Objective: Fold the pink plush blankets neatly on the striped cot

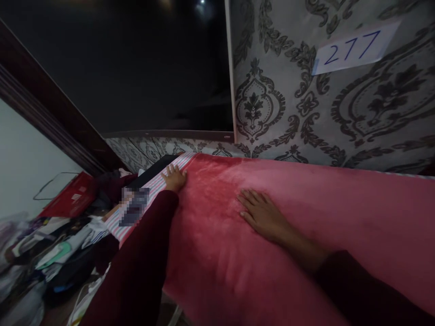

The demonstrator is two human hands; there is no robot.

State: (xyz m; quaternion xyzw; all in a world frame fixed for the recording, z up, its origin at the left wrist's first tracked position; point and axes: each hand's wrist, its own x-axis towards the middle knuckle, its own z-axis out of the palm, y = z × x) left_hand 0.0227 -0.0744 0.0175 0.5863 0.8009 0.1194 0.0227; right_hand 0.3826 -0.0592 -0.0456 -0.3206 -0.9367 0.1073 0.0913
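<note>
Your left hand (175, 179) and right hand (261, 215) lie palm-down, fingers spread wide, on pink plush, stripe-edged fabric (210, 235); left of the fabric, a red bag (70, 197); beyond, a black rectangular television (136, 72).

A single view serves here, taken from a camera worn on the person's head, looking forward and down past the two sleeves (136, 262), which enter from the lower edge and lower right. It stands close above the pink plush blanket (210, 226), near enough that the blanket runs out of frame at the right and bottom, with the left hand (174, 178) and right hand (263, 215) around mid-frame. Ahead, it faces the wallpapered wall (261, 104) and the television (136, 68), whose top is cut off. The wide field also takes in the clothes pile (64, 258), lower left, and the handwritten "277" sign (355, 49), upper right.
</note>
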